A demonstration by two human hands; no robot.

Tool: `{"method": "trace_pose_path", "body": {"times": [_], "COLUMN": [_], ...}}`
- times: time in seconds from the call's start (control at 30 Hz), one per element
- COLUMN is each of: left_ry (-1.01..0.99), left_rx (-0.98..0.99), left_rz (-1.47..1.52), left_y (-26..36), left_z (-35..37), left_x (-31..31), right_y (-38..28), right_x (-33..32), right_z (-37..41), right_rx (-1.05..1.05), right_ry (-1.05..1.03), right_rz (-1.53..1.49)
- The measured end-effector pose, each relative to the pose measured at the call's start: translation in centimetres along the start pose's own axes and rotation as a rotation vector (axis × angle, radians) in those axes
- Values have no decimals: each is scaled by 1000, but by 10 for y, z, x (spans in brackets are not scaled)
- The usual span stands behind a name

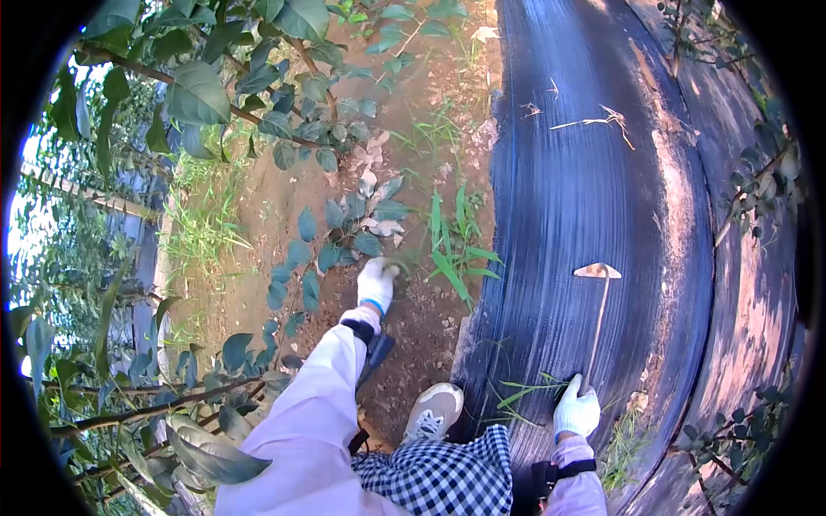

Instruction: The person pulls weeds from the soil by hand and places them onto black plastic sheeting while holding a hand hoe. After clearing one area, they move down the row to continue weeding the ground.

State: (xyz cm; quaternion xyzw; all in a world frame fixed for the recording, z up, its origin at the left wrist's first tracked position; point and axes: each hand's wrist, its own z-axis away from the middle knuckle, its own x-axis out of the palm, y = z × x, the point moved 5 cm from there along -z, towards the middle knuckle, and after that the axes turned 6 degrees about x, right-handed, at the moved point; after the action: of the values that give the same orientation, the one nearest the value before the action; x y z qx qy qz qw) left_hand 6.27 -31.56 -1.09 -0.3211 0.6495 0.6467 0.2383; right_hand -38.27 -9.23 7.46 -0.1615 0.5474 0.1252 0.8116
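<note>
My left hand (pixel 377 284), in a white glove, is low over the bare soil beside a leafy low branch (pixel 344 228). Its fingers are curled, and what they hold, if anything, is blurred. Green grass weeds (pixel 456 245) grow just to its right, at the border of the black plastic sheet (pixel 551 198). My right hand (pixel 576 411), also gloved, is closed round the lower end of a hand hoe (pixel 600 322). The hoe's thin shaft points away from me, its small flat blade over the sheet. Long grass blades (pixel 529 391) lie just left of this hand.
Leafy branches (pixel 258 112) reach in from the left, and more foliage (pixel 757 447) stands at the right. Dry straw (pixel 607 120) lies on the sheet. My shoe (pixel 434 408) is on the soil beside a checkered cloth (pixel 447 477). Soil streaks (pixel 671 189) run along the sheet.
</note>
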Motion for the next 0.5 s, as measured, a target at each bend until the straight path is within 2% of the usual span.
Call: {"method": "trace_pose_path", "body": {"times": [0.07,0.1,0.13,0.2,0.23,0.3,0.33,0.37,0.4,0.47,0.5], "left_ry": [119,312,280,219,53,-95,-139,-275,-266,-350,-388], "left_rx": [-428,-425,-459,-187,-317,-141,-32,11,96,147,107], "left_rz": [534,620,467,-203,-193,-195,-175,-217,-331,-380,-436], "left_y": [-23,-26,-28,-20,-24,-17,3,45,52,50,32], "left_z": [2,6,11,24,30,39,42,37,37,28,23], "left_x": [1,-9,-25,-47,-46,-31,-21,-19,-7,4,13], "right_y": [2,4,5,3,2,1,1,0,-1,-1,1], "right_x": [-1,2,4,2,0,-1,-1,-1,-2,-3,-6], "right_z": [0,-2,-2,0,-1,0,1,2,3,2,2], "right_rx": [-3,-8,-14,-11,-10,-11,-10,-14,-17,-28,-35], "right_ry": [8,18,23,14,12,22,27,26,28,56,48], "right_rz": [-12,-10,-5,17,29,31,33,28,25,45,47]}}
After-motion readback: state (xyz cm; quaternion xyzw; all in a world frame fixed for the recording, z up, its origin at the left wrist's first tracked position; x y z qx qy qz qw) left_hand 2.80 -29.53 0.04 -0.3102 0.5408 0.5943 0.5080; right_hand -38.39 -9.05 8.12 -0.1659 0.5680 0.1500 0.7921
